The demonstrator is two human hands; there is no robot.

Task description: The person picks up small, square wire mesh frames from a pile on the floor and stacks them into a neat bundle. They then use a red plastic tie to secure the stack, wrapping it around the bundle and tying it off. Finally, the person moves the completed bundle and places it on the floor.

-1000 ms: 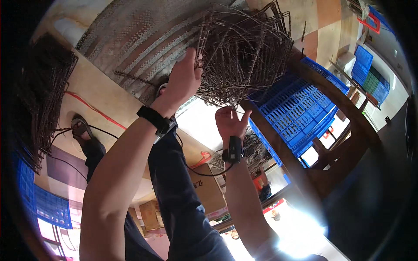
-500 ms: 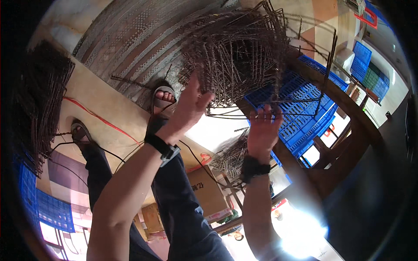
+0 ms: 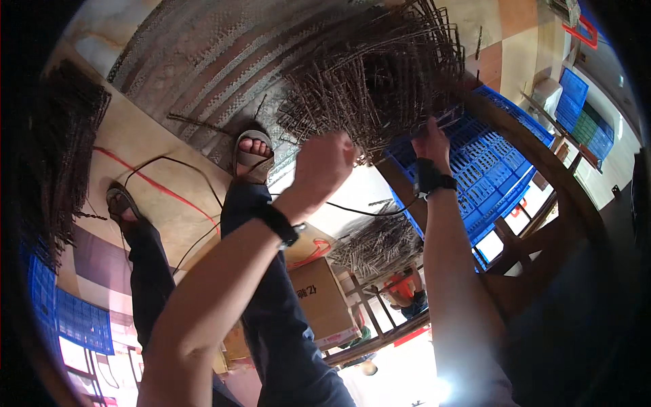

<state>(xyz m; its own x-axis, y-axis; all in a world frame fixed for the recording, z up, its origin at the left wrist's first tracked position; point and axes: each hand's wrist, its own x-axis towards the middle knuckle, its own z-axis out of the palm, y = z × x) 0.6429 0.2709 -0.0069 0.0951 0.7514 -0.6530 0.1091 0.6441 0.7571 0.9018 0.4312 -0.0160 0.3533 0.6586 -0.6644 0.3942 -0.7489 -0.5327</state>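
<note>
A big tangled bundle of dark metal wire pieces (image 3: 380, 74) lies at the top centre, partly over a blue slatted crate (image 3: 488, 169). My right hand (image 3: 432, 140) reaches into the bundle's lower right edge, its fingers closed around some of the wires. My left hand (image 3: 324, 166) is a closed fist just below the bundle's lower left; whether it holds anything does not show. Both wrists wear dark bands.
A woven mat (image 3: 203, 68) lies under my sandalled feet (image 3: 252, 152). Another wire pile (image 3: 57, 142) sits at far left, a smaller one (image 3: 380, 244) by a cardboard box (image 3: 325, 292). Cables (image 3: 163, 190) cross the floor. A wooden frame (image 3: 542, 176) borders the crate.
The view has shifted, so the bundle sits more to the right. My right hand rose from below the bundle into its right edge. My left hand dropped away from it and closed.
</note>
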